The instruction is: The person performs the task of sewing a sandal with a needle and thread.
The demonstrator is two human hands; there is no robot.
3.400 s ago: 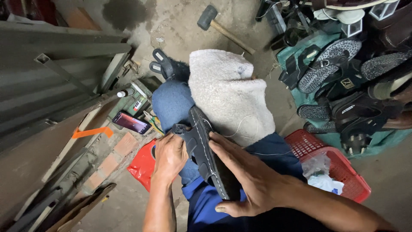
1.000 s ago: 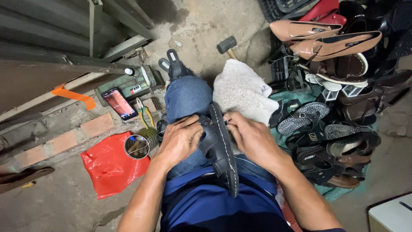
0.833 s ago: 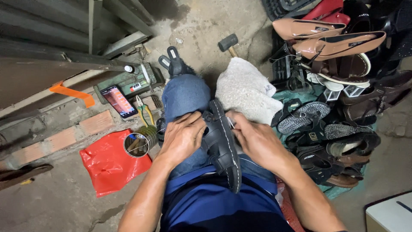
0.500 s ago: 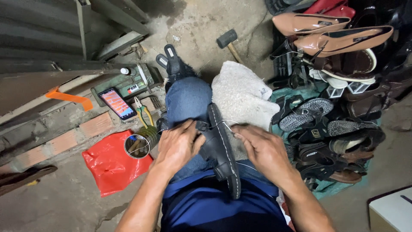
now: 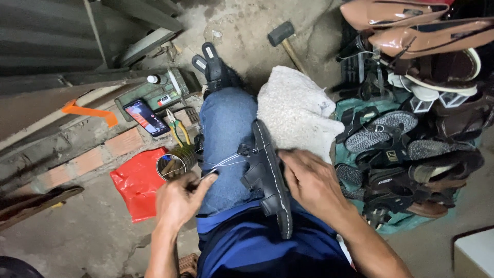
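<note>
Black sandal [image 5: 270, 177] at centre frame, propped on edge between the knees, sole with pale stitching turned right, straps facing left. Right hand [image 5: 311, 183] just right of it, fingers curled and pressed against the sole's edge, gripping the sandal. Left hand [image 5: 180, 198] at lower left of centre, clenched, pinching a thin pale thread [image 5: 226, 163] drawn taut from the sandal's straps across the blue-jeaned left thigh. Whether a needle or awl sits in that pinch: cannot tell.

White woolly cloth [image 5: 296, 110] draped over the right knee, above the right hand. Small round tin [image 5: 172, 164] just above the left hand, on the floor beside a red plastic bag [image 5: 136, 188]. Yellow-handled pliers [image 5: 177, 128] and a lit phone [image 5: 146, 117] further up-left, near a green box. Hammer [image 5: 285, 38] on the concrete at top centre. Heap of sandals and shoes [image 5: 411, 134] filling the right side, brown heels at upper right.
</note>
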